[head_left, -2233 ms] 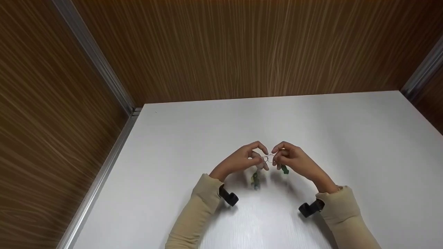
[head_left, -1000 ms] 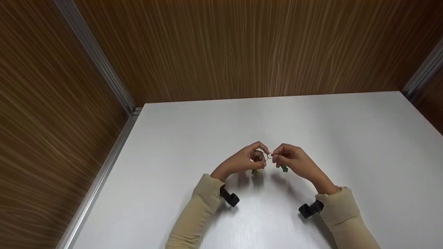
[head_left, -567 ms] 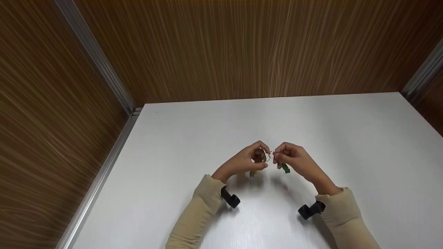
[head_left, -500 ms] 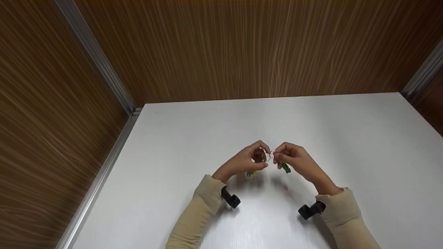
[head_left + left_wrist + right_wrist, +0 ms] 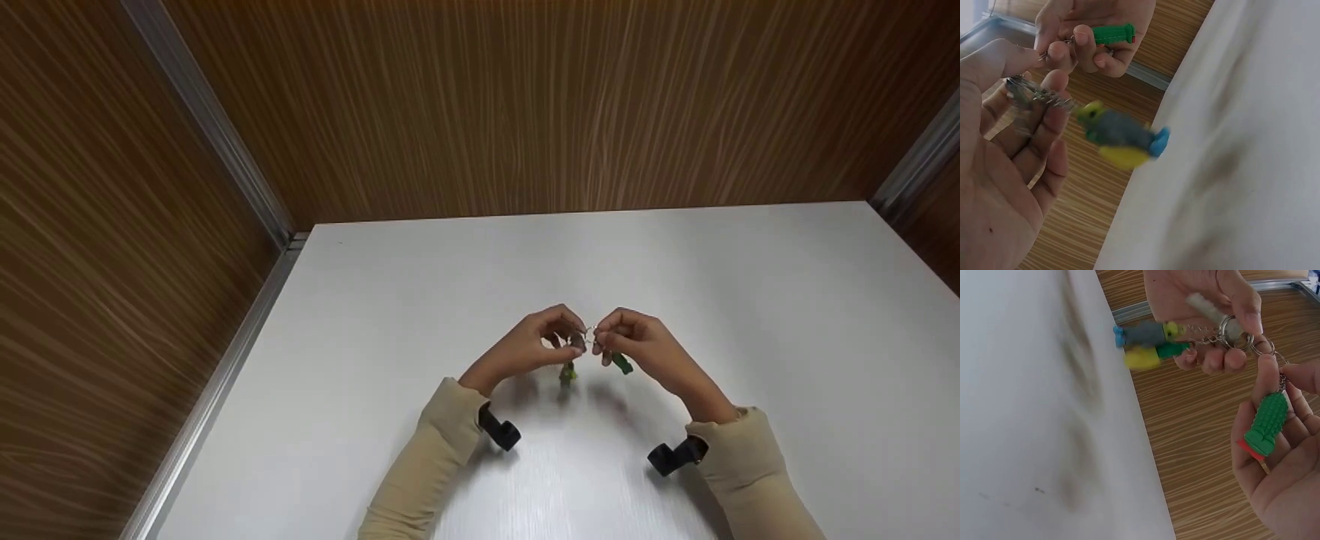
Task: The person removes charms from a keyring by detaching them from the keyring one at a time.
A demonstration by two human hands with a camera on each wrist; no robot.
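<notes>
Over a white table (image 5: 420, 300) walled in by wood panels (image 5: 525, 105), a person works two keychains together above the tabletop. The left hand (image 5: 529, 349) pinches a split ring (image 5: 1234, 332) between thumb and curled fingers; from it a short chain carries a bird charm (image 5: 1120, 135), grey, yellow and blue, blurred as it swings. The right hand (image 5: 637, 349) pinches the small ring of a green cactus charm (image 5: 1266, 422), the charm itself lying along its curled fingers above the open palm. The two rings sit touching or nearly so; whether they are linked is too small to tell.

Compared with half a second earlier, the bird charm has swung out from under the left hand and now hangs just below the fingertips, between the two hands, while both hands have barely shifted. That suggests the ring was turned or jostled in the grip rather than moved, and that the fiddly work at the rings is ongoing, with neither charm released. Black camera mounts (image 5: 499, 431) ride on both beige sleeves (image 5: 427, 465).
</notes>
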